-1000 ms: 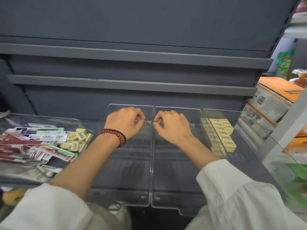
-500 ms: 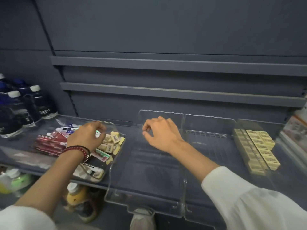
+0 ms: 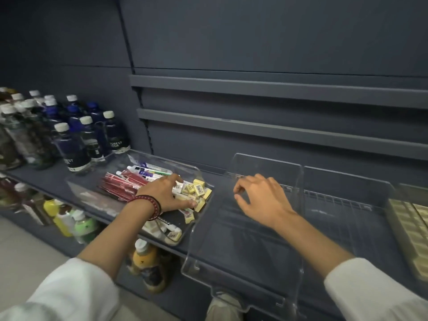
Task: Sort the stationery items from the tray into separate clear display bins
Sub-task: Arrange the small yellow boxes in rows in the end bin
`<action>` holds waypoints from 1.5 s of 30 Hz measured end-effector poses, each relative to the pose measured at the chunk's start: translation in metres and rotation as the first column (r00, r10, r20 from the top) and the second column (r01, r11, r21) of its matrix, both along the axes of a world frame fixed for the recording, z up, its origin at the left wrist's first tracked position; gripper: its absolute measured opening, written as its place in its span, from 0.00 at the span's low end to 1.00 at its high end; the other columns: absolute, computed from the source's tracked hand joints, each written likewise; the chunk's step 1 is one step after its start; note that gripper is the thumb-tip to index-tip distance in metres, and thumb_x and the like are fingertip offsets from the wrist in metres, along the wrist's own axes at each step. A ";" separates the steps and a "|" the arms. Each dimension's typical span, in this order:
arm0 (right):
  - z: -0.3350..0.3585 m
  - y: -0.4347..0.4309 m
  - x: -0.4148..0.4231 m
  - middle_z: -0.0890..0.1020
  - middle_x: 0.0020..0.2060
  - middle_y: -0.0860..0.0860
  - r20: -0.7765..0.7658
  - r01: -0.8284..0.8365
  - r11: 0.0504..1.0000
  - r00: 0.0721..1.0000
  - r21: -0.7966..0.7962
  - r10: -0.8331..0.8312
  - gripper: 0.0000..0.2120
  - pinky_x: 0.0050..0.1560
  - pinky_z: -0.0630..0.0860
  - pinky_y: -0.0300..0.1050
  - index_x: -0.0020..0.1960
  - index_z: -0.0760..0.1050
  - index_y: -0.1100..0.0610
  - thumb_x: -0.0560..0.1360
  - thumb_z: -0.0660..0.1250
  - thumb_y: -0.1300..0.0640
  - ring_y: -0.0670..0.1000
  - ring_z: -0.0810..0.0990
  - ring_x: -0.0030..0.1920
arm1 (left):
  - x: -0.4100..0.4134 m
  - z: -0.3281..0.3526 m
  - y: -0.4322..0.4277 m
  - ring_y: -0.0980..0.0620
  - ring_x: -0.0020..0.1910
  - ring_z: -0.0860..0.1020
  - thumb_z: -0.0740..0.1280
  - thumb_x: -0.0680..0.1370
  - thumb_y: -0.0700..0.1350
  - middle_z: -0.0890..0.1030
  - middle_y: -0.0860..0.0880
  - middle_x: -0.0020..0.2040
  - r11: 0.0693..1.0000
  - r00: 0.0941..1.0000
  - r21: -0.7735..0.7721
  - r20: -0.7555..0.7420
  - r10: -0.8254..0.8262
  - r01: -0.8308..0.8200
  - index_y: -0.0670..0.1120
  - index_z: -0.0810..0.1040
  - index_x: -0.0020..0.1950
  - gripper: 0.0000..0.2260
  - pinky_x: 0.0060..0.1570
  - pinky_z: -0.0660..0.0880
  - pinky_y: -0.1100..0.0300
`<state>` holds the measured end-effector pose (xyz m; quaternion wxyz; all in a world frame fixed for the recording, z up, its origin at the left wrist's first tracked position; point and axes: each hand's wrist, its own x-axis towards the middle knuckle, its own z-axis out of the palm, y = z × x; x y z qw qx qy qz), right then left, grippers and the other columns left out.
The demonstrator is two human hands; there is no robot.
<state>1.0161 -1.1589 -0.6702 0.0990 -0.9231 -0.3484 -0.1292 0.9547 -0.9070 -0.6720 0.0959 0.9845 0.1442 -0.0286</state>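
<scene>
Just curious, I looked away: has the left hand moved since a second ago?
Yes. The left hand left the back wall of the leftmost clear bin and went leftward into the tray of stationery.

Legible only in white on two dark labels at the shelf's left: "OREST" over "ODA" on the rightmost blue bottle [image 3: 115, 134] and "REST" on the front bottle [image 3: 70, 148], with barcodes on the yellow erasers [image 3: 199, 189] too small to read.
</scene>
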 end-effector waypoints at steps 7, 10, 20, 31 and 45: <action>0.001 0.002 -0.003 0.79 0.55 0.43 -0.015 0.013 1.000 1.000 0.022 -0.012 0.09 0.59 0.67 0.46 0.56 0.75 0.47 0.78 0.60 0.48 0.48 0.74 0.59 | 0.001 -0.005 0.008 0.48 0.64 0.73 0.70 0.63 0.70 0.71 0.50 0.69 0.997 0.999 0.071 -0.043 0.013 -0.010 0.54 0.59 0.72 0.43 0.58 0.75 0.50; 0.001 0.003 -0.004 0.78 0.57 0.43 -0.044 0.008 1.000 0.999 0.011 -0.008 0.11 0.59 0.66 0.45 0.58 0.74 0.47 0.78 0.60 0.47 0.48 0.73 0.59 | -0.001 -0.005 0.008 0.48 0.63 0.74 0.67 0.60 0.75 0.71 0.51 0.69 0.996 0.995 0.090 -0.100 0.025 -0.016 0.53 0.58 0.73 0.48 0.57 0.75 0.52; 0.003 -0.008 -0.011 0.78 0.52 0.40 -0.149 0.046 0.995 0.988 0.086 -0.033 0.10 0.61 0.66 0.45 0.55 0.75 0.45 0.78 0.61 0.43 0.45 0.75 0.57 | 0.000 -0.010 0.012 0.44 0.70 0.67 0.65 0.64 0.73 0.67 0.49 0.72 0.983 0.986 0.160 -0.127 0.113 -0.092 0.55 0.55 0.74 0.45 0.67 0.61 0.40; 0.002 -0.012 -0.016 0.77 0.57 0.42 -0.159 0.044 0.997 0.987 0.068 -0.032 0.13 0.64 0.65 0.46 0.60 0.73 0.45 0.78 0.60 0.44 0.46 0.73 0.61 | 0.007 -0.012 0.004 0.48 0.59 0.73 0.64 0.76 0.39 0.72 0.46 0.65 0.992 0.920 -0.009 0.373 0.118 -0.124 0.51 0.71 0.65 0.19 0.58 0.73 0.51; -0.001 -0.026 -0.011 0.73 0.61 0.40 -0.162 0.035 0.999 0.986 0.024 -0.031 0.13 0.64 0.65 0.45 0.61 0.72 0.43 0.78 0.59 0.43 0.45 0.71 0.65 | 0.040 -0.033 -0.018 0.44 0.65 0.69 0.67 0.71 0.64 0.68 0.45 0.67 0.970 0.993 -0.221 0.075 -0.091 0.105 0.61 0.62 0.68 0.28 0.65 0.69 0.47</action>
